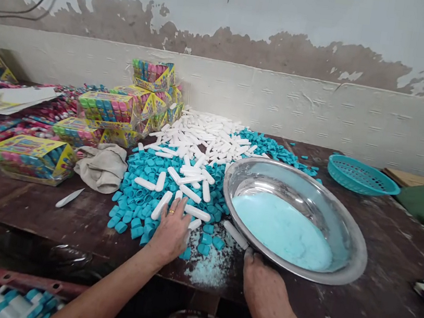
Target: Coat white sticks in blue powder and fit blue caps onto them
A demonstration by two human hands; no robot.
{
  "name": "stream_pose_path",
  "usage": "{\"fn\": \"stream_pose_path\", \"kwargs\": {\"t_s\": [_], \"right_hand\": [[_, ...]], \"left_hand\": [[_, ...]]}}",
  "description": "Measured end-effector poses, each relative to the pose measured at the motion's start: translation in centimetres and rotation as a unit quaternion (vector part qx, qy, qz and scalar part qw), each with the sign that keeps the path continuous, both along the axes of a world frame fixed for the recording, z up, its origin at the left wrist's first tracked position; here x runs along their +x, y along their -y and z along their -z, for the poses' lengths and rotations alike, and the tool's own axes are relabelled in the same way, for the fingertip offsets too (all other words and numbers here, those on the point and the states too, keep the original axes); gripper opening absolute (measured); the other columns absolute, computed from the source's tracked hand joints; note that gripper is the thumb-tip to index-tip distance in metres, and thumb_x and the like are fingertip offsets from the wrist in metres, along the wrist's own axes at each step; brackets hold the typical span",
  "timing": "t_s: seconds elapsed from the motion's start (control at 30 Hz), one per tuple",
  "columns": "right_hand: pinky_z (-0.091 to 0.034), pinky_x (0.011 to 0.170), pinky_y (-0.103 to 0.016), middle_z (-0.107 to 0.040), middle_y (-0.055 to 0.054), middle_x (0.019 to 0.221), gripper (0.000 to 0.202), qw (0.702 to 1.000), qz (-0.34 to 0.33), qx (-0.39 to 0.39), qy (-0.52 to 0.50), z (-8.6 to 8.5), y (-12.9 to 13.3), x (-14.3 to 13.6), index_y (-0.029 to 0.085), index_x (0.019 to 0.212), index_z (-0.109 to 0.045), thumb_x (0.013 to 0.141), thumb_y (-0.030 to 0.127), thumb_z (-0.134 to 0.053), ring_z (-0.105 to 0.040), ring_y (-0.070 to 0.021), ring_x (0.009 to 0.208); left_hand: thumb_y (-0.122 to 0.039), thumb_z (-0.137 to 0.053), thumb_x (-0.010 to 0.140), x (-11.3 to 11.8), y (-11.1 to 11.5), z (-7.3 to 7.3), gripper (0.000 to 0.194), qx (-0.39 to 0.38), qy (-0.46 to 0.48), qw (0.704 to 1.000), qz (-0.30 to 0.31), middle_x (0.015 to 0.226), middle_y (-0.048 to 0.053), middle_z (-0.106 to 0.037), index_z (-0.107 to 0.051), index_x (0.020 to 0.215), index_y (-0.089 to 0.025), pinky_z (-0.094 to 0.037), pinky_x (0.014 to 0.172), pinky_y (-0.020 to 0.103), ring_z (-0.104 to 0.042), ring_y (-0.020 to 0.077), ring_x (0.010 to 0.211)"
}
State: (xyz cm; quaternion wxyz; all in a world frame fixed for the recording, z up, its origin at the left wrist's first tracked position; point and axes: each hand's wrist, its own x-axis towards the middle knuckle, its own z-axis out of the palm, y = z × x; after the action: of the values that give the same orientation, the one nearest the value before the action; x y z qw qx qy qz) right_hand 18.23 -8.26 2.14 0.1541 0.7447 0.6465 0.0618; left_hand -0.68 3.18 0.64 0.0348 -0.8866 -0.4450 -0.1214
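Observation:
My left hand [173, 230], a ring on one finger, reaches over a heap of blue caps [139, 185]. Its fingers are stretched out and slightly bent, touching the heap among loose white plastic tubes [197, 212]. Beside the near left rim of a steel basin [351, 257], my right hand [263, 282] is closed at the end of a white tube [235, 234]; some of its fingers are hidden. Pale blue powder [281, 229] lies in the basin. More of it is spilled on the table between my hands.
White tubes [203, 131] are heaped at the back. Packed display boxes [31, 154] are stacked left, near a crumpled cloth [102, 167]. A teal plastic basket [363, 176] sits at the back right. Below the table's left edge, a red crate [17, 280] holds capped tubes.

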Motion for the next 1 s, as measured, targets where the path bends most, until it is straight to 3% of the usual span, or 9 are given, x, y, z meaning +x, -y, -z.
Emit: {"fn": "stream_pose_path", "kwargs": {"t_s": [0.07,0.17,0.23,0.33,0.5,0.63,0.83,1.0], "right_hand": [[-0.05,0.055,-0.026,-0.065,-0.015,0.081,0.042,1.0,0.014,-0.002,-0.008,0.3,0.4,1.0,0.008,0.11,-0.056,0.075,-0.004,-0.035,-0.065,-0.0202,0.064],[-0.05,0.056,-0.028,-0.065,-0.015,0.085,0.042,0.999,0.027,-0.014,-0.032,0.5,0.6,1.8,0.01,0.109,-0.057,0.075,-0.003,-0.036,-0.066,-0.021,0.065],[-0.05,0.057,-0.027,-0.065,-0.015,0.088,0.042,0.998,0.035,-0.027,-0.048,0.6,0.6,2.0,0.011,0.108,-0.057,0.075,-0.003,-0.035,-0.066,-0.0208,0.067],[-0.051,0.059,-0.027,-0.064,-0.016,0.092,0.045,0.996,0.036,-0.039,-0.065,0.8,0.7,2.2,0.011,0.113,-0.055,0.075,-0.003,-0.035,-0.066,-0.0211,0.07],[-0.052,0.06,-0.028,-0.063,-0.017,0.099,0.048,0.997,0.019,-0.02,-0.077,1.4,0.5,2.4,0.012,0.119,-0.05,0.076,-0.002,-0.036,-0.066,-0.0207,0.071],[-0.052,0.06,-0.028,-0.066,-0.015,0.093,0.038,0.993,0.005,0.009,-0.117,1.7,0.3,2.3,0.01,0.12,-0.049,0.084,0.009,-0.037,-0.066,-0.0209,0.071],[-0.051,0.062,-0.024,-0.066,-0.013,0.096,0.035,0.986,-0.008,0.058,-0.153,1.9,0.0,1.8,0.013,0.119,-0.05,0.086,0.015,-0.039,-0.065,-0.018,0.074],[-0.052,0.063,-0.029,-0.066,-0.014,0.096,0.035,0.978,0.006,0.085,-0.191,2.3,0.2,2.1,0.012,0.118,-0.052,0.085,0.017,-0.042,-0.065,-0.0218,0.075]], "left_hand": [[-0.021,-0.047,0.078,1.7,-0.1,-0.5,0.021,-0.002,0.008,1.0,0.027,0.127,0.012,-0.042,-0.058,0.095,-0.021,-0.028,0.094,0.052,-0.033,0.0313,0.118],[-0.014,-0.043,0.079,5.3,-0.9,-1.0,0.025,-0.047,-0.033,0.99,0.132,0.107,0.011,-0.055,-0.059,0.096,-0.021,-0.033,0.082,0.047,-0.044,0.0285,0.103],[-0.011,-0.046,0.074,7.3,-1.6,-1.0,0.027,-0.068,-0.06,0.977,0.191,0.101,0.011,-0.058,-0.06,0.096,-0.02,-0.034,0.078,0.046,-0.045,0.0285,0.099],[-0.01,-0.05,0.068,9.0,-2.5,-0.5,0.028,-0.075,-0.073,0.967,0.233,0.101,0.011,-0.06,-0.061,0.093,-0.018,-0.034,0.075,0.044,-0.045,0.0295,0.099],[-0.012,-0.049,0.067,8.5,-2.4,-0.2,0.031,-0.065,-0.074,0.965,0.242,0.108,0.013,-0.056,-0.06,0.096,-0.016,-0.034,0.073,0.043,-0.045,0.0309,0.1],[-0.014,-0.049,0.067,7.6,-1.7,-0.3,0.037,-0.053,-0.07,0.971,0.223,0.105,0.014,-0.055,-0.056,0.103,-0.015,-0.034,0.074,0.043,-0.046,0.0291,0.095],[-0.012,-0.049,0.066,7.7,-1.7,0.0,0.03,-0.069,-0.096,0.974,0.194,0.101,0.013,-0.053,-0.057,0.095,-0.015,-0.035,0.075,0.043,-0.045,0.0296,0.096],[-0.007,-0.047,0.067,6.4,-1.1,-0.6,0.024,-0.071,-0.095,0.977,0.177,0.096,0.013,-0.053,-0.055,0.089,-0.013,-0.036,0.076,0.042,-0.046,0.0285,0.093]]}}
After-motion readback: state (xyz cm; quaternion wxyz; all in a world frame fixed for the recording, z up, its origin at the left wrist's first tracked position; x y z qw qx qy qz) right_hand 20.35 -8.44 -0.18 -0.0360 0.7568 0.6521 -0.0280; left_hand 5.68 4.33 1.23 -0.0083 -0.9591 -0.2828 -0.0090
